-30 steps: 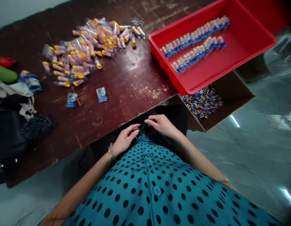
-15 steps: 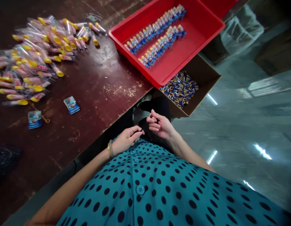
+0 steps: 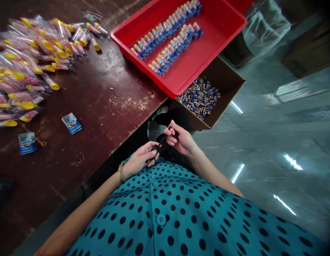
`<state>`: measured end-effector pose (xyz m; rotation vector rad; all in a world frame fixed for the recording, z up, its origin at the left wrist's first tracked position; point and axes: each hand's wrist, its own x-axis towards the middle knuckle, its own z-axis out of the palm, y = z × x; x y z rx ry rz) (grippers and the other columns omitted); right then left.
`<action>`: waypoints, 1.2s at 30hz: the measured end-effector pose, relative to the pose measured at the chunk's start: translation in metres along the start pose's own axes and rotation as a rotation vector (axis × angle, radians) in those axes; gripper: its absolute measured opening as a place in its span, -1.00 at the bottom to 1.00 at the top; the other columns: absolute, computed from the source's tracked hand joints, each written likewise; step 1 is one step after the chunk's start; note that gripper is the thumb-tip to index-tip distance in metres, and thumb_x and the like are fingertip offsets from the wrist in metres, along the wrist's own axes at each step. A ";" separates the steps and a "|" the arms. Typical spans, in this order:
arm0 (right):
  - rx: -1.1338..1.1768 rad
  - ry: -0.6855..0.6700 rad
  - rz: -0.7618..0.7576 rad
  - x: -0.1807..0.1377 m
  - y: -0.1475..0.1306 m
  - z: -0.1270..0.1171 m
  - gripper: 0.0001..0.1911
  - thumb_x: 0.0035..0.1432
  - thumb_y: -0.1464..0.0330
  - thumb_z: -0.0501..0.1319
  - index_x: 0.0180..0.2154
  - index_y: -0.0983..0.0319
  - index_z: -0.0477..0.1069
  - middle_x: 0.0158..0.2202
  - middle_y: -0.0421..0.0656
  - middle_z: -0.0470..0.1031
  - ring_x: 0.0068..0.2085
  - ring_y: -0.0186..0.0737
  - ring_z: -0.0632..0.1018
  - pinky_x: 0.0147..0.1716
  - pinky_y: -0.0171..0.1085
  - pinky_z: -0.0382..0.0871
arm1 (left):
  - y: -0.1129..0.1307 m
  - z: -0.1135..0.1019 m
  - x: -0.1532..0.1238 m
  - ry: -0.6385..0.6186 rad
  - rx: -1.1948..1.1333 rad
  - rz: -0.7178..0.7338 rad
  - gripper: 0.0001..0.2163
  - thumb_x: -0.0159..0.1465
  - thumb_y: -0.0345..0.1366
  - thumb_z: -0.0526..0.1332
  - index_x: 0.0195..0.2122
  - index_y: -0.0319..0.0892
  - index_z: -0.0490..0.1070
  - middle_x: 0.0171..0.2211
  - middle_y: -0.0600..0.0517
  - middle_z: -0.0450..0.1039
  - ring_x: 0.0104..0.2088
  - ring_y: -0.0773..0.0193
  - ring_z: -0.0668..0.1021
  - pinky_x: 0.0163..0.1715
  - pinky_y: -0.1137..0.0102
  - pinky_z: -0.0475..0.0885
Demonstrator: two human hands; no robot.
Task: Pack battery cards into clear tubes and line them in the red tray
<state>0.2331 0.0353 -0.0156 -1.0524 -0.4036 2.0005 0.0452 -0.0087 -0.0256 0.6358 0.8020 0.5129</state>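
My left hand (image 3: 140,159) and my right hand (image 3: 180,138) are held together in my lap, just below the table's edge. Both are closed in a pinch on a small dark thing (image 3: 159,144) stretched between them; I cannot make out what it is. A bracelet sits on my left wrist. My teal polka-dot shirt fills the bottom of the view.
A dark wooden table (image 3: 100,99) carries a heap of bagged pink tubes with yellow caps (image 3: 33,60), two small blue packets (image 3: 72,123), and a red tray (image 3: 207,53) with two rows of blue items. Under the tray's edge, a cardboard box (image 3: 223,96) holds several small blue-and-gold pieces.
The view has swung right and down, so the table slid left. Both hands stayed in my lap; my right hand rose slightly, drawing the dark thing up from my left.
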 end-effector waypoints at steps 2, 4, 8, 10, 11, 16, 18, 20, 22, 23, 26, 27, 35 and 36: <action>-0.029 0.019 0.014 0.002 0.001 0.004 -0.48 0.16 0.06 0.25 -0.58 0.25 0.11 -0.52 -0.30 0.27 -0.68 -0.56 0.09 -0.71 -0.46 0.13 | -0.001 -0.001 -0.001 0.030 -0.026 -0.017 -0.73 0.21 -0.19 0.28 -0.13 -0.18 0.35 -0.50 0.09 0.37 -0.66 0.48 0.26 -0.67 0.52 0.00; -0.069 0.007 0.006 0.002 0.002 0.009 -0.48 0.15 0.03 0.25 -0.57 0.25 0.13 -0.51 -0.29 0.29 -0.67 -0.55 0.12 -0.70 -0.45 0.15 | -0.001 -0.001 -0.002 0.048 -0.031 -0.021 -0.71 0.20 -0.18 0.29 -0.12 -0.20 0.36 -0.52 0.09 0.37 -0.67 0.48 0.26 -0.67 0.52 0.01; -0.180 -0.092 -0.042 0.003 0.004 0.021 -0.50 0.13 0.00 0.24 -0.53 0.24 0.18 -0.47 -0.27 0.34 -0.63 -0.51 0.23 -0.65 -0.42 0.25 | -0.003 0.001 -0.002 0.080 -0.001 -0.006 -0.70 0.19 -0.16 0.29 -0.12 -0.21 0.37 -0.54 0.10 0.36 -0.68 0.49 0.23 -0.67 0.52 0.00; -0.235 -0.132 -0.070 0.005 0.005 0.026 -0.50 0.16 -0.02 0.21 -0.52 0.24 0.19 -0.45 -0.26 0.35 -0.63 -0.51 0.25 -0.62 -0.40 0.29 | -0.003 0.002 -0.001 0.093 0.026 0.006 -0.69 0.19 -0.16 0.27 -0.11 -0.21 0.36 -0.54 0.10 0.36 -0.68 0.49 0.23 -0.67 0.52 0.01; -0.269 -0.144 -0.087 0.006 0.006 0.026 -0.52 0.17 -0.02 0.18 -0.51 0.23 0.20 -0.43 -0.25 0.36 -0.62 -0.50 0.26 -0.60 -0.39 0.31 | -0.004 0.002 0.000 0.102 0.040 0.014 -0.69 0.20 -0.15 0.27 -0.11 -0.21 0.35 -0.53 0.10 0.36 -0.68 0.50 0.23 -0.67 0.52 0.01; -0.705 -0.122 -0.254 -0.004 0.002 0.007 -0.66 0.23 0.11 0.18 -0.05 0.15 0.34 -0.15 -0.15 0.44 -0.23 -0.29 0.49 -0.20 -0.27 0.45 | -0.002 -0.004 -0.003 0.224 0.118 0.059 -0.71 0.18 -0.12 0.29 -0.20 -0.20 0.34 -0.60 0.16 0.30 -0.68 0.49 0.22 -0.68 0.54 0.06; -0.954 -0.198 -0.267 -0.022 0.002 -0.010 -0.59 0.20 0.16 0.23 0.05 0.12 0.32 0.01 -0.09 0.40 0.00 -0.19 0.45 0.05 -0.15 0.36 | 0.000 -0.008 -0.006 0.271 0.128 0.060 -0.75 0.20 -0.12 0.27 -0.25 -0.18 0.32 -0.61 0.17 0.27 -0.68 0.49 0.22 -0.68 0.55 0.05; -1.122 -0.312 -0.194 -0.047 0.006 -0.031 -0.56 0.20 0.16 0.24 0.09 0.11 0.34 0.16 -0.06 0.31 0.18 -0.11 0.33 0.22 -0.08 0.17 | 0.002 -0.011 -0.009 0.302 0.113 0.049 -0.76 0.21 -0.12 0.27 -0.28 -0.17 0.31 -0.62 0.18 0.27 -0.70 0.50 0.22 -0.69 0.55 0.04; -1.189 -0.276 -0.108 -0.073 0.015 -0.050 -0.51 0.21 0.14 0.23 0.15 0.09 0.30 0.25 -0.06 0.22 0.28 -0.07 0.23 0.26 -0.06 0.08 | 0.004 -0.012 -0.011 0.329 0.081 0.033 -0.75 0.20 -0.11 0.27 -0.29 -0.17 0.30 -0.62 0.18 0.27 -0.71 0.51 0.21 -0.69 0.55 0.03; -1.201 -0.185 -0.075 -0.085 0.020 -0.059 -0.51 0.22 0.13 0.21 0.15 0.08 0.29 0.25 -0.05 0.22 0.26 -0.06 0.25 0.23 -0.08 0.13 | 0.005 -0.012 -0.012 0.340 0.063 0.023 -0.75 0.19 -0.11 0.28 -0.30 -0.17 0.30 -0.62 0.18 0.27 -0.70 0.51 0.21 -0.69 0.55 0.03; -1.167 0.057 -0.006 -0.112 0.032 -0.075 -0.70 0.27 0.13 0.14 -0.09 0.16 0.44 -0.09 -0.09 0.48 -0.09 -0.13 0.49 -0.08 -0.19 0.34 | 0.012 -0.009 -0.017 0.346 0.036 -0.016 -0.76 0.21 -0.13 0.27 -0.28 -0.19 0.33 -0.61 0.16 0.28 -0.69 0.52 0.21 -0.69 0.55 0.00; -1.132 0.097 -0.009 -0.116 0.033 -0.076 -0.72 0.28 0.13 0.13 -0.23 0.19 0.46 -0.25 -0.13 0.49 -0.22 -0.18 0.48 -0.19 -0.24 0.34 | 0.015 -0.008 -0.018 0.342 0.036 -0.030 -0.77 0.22 -0.13 0.26 -0.26 -0.19 0.34 -0.60 0.16 0.29 -0.69 0.51 0.21 -0.69 0.55 -0.02; -0.731 0.148 -0.290 -0.071 0.024 -0.051 -0.68 0.24 0.14 0.18 -0.42 0.26 0.37 -0.47 -0.23 0.31 -0.40 -0.34 0.31 -0.33 -0.35 0.22 | 0.024 0.006 -0.001 0.314 0.069 -0.022 -0.84 0.27 -0.23 0.23 -0.19 -0.18 0.39 -0.56 0.13 0.31 -0.67 0.52 0.22 -0.65 0.53 -0.01; -0.731 0.109 -0.277 -0.058 0.027 -0.047 -0.67 0.24 0.16 0.18 -0.44 0.26 0.35 -0.48 -0.24 0.29 -0.40 -0.35 0.30 -0.33 -0.35 0.21 | 0.022 0.007 0.005 0.294 0.067 -0.036 -0.86 0.27 -0.25 0.22 -0.21 -0.19 0.38 -0.57 0.14 0.30 -0.68 0.53 0.21 -0.65 0.52 -0.02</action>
